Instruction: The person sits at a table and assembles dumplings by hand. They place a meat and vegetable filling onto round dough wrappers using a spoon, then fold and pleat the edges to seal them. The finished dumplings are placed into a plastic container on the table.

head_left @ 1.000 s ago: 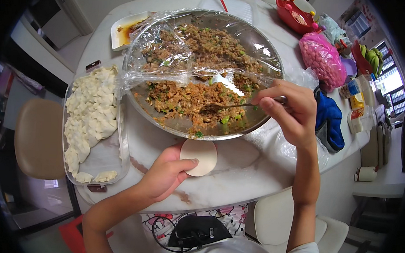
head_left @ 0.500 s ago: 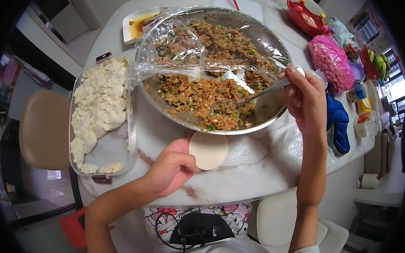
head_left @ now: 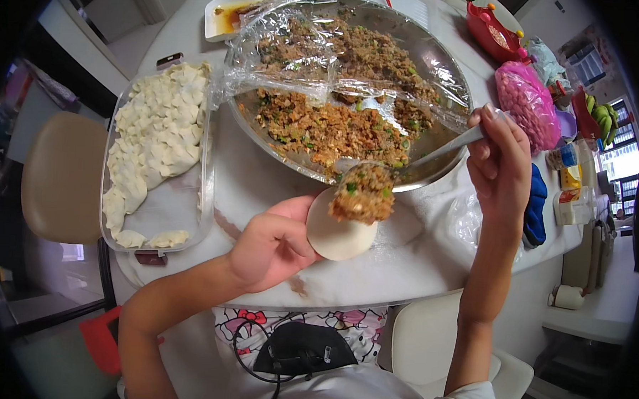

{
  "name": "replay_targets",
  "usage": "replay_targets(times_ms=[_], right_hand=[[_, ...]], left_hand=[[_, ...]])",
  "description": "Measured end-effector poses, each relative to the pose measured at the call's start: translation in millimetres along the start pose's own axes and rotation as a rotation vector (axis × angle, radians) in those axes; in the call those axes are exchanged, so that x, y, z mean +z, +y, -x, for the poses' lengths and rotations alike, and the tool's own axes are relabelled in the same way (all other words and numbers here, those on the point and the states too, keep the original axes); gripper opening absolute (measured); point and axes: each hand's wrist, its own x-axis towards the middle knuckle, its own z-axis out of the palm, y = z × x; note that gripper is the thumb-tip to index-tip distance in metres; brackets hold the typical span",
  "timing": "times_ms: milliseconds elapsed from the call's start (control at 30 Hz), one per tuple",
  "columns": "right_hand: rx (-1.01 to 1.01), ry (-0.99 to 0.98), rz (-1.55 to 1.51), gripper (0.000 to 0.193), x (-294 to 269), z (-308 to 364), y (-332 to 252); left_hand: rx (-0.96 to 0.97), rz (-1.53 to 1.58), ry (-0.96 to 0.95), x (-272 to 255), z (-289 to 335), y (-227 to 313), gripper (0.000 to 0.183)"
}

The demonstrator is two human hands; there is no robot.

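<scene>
Head view: filling spooned over a wrapper at the tabletop's near edge.
Left hand [head_left: 271,244] cups the round wrapper [head_left: 339,232]; right hand [head_left: 502,172] grips the spoon [head_left: 406,164], filling [head_left: 362,194] heaped above it, beside the bowl [head_left: 439,62] rim.

A clear rectangular tray [head_left: 190,215] sits on the left part of the white table [head_left: 416,264], loaded with rows of folded white dumplings [head_left: 154,139]. A small white dish [head_left: 224,13] holding brown sauce stands at the far edge of the table. Right of centre lies a pink mesh bag [head_left: 527,101], with a red container [head_left: 491,32] beyond it and a dark blue cloth [head_left: 535,212] nearer the table edge. Small colourful packets [head_left: 568,185] stand beside the cloth. A beige chair [head_left: 60,177] stands left of the table; a white chair [head_left: 427,340] stands below the table edge. A paper roll [head_left: 566,297] rests on a side surface at right
</scene>
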Motion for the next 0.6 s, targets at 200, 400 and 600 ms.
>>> replay_targets(times_ms=[200, 400, 600], right_hand=[[-0.425, -0.104, 0.232, 0.028, 11.1, 36.4, -3.7], [-0.886, -0.434, 0.476, 0.019, 18.9, 45.1, -4.8], [-0.961, -0.628, 0.471, 0.025, 19.1, 43.0, -10.5]], left_hand=[[-0.035, 0.039, -0.077, 9.5, 2.5, 1.0, 0.076], [-0.037, 0.024, -0.017, 12.2, 0.5, 0.0, 0.093], [-0.046, -0.048, -0.007, 12.1, -0.8, 2.7, 0.095]])
